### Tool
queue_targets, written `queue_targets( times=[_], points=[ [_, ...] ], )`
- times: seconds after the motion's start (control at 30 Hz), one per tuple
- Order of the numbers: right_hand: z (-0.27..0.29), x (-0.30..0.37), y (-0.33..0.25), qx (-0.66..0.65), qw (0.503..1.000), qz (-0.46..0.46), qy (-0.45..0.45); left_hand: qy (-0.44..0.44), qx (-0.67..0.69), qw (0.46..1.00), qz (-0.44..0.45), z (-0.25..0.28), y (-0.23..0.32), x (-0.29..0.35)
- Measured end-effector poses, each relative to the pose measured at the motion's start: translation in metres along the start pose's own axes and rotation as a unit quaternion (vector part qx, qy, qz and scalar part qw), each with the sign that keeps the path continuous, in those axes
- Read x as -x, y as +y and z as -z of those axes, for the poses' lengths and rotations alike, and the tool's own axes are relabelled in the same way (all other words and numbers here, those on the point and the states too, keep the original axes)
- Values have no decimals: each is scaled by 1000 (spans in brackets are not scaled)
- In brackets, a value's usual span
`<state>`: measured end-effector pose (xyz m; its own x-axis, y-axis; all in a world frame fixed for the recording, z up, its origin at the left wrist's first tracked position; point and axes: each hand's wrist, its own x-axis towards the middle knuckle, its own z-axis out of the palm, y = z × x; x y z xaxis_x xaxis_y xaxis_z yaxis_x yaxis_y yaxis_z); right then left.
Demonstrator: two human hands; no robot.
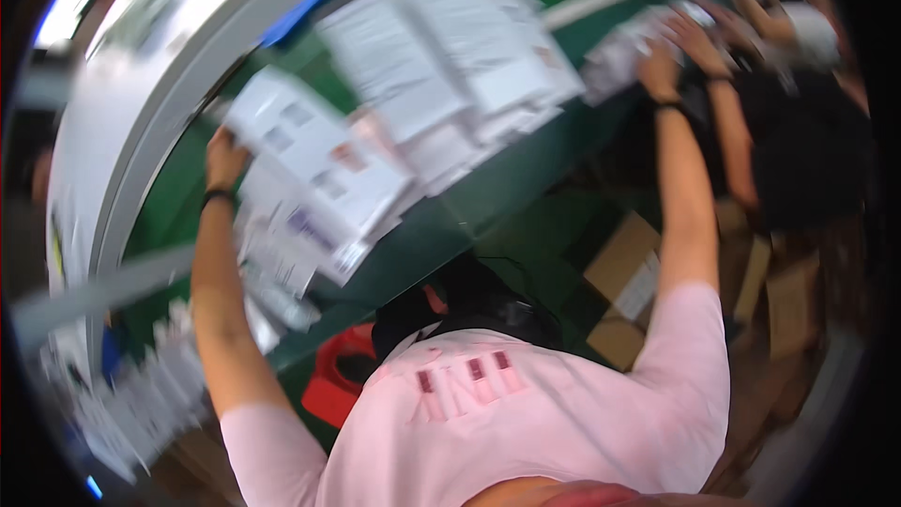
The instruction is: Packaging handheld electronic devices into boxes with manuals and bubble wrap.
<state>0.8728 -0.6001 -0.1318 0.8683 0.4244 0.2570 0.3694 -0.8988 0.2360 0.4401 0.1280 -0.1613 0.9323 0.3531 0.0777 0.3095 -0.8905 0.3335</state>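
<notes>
My left hand [225, 160] is at the left edge of a stack of white printed sheets [314, 155]. Its fingers curl round the edge and are partly hidden. Beneath and beside that stack lie more printed papers [291, 225], one with a purple block. Far out to the right, my right hand [660, 72] reaches onto a heap of pale, plastic-looking packets [619, 61]. Motion blur smears its fingers, so their grip cannot be made out. Between my hands, two tall piles of white sheets [389, 61] [488, 38] stand side by side on the green table [450, 211].
At the right, a person in black [807, 145] has hands close to mine. A curved grey rail [141, 122] borders the table on the left. Below are a red stool [328, 380] and cardboard boxes [624, 263]. Rows of white packets [155, 394] stand lower left.
</notes>
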Motion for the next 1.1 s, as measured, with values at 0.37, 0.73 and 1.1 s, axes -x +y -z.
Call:
queue_targets(
  times=[0.37,0.73,1.1],
  points=[
    [269,139,-143,-470,873,72,-113,205,42,973,94,62,114,33],
    [187,119,-108,-237,962,35,-128,211,158,965,14,141,170,113],
    [69,68,-39,-567,808,88,-136,249,80,964,-43,174,192,212]
  ],
)
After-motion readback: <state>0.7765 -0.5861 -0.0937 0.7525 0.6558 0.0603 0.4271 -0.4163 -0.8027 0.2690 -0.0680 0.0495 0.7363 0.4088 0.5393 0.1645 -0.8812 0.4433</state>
